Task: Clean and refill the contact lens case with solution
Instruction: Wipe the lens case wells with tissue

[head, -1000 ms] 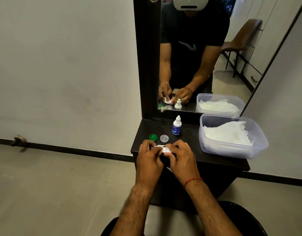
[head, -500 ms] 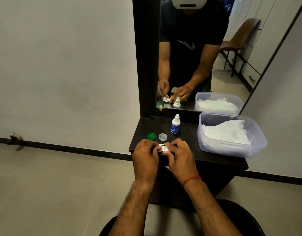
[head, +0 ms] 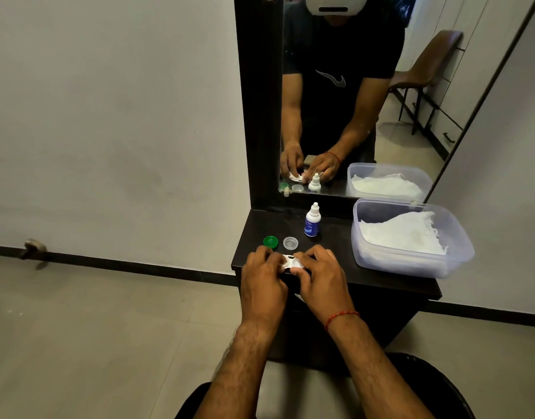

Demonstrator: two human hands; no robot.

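White plastic: contact lens case (head: 291,262) at the centre of the frame, low over the front edge of the dark shelf (head: 335,240), pinched from both sides. Left hand (head: 261,282) curled round its left end, right hand (head: 319,279) curled round its right end, fingertips on the case. Just above the hands, lying on the shelf: green cap (head: 270,241) and clear cap (head: 290,243), side by side, not touching. Further up, upright: solution bottle (head: 312,220), white top, blue label. At right: clear plastic tub (head: 411,266) with white tissue (head: 402,234) inside. Red thread (head: 340,317) round the right wrist.
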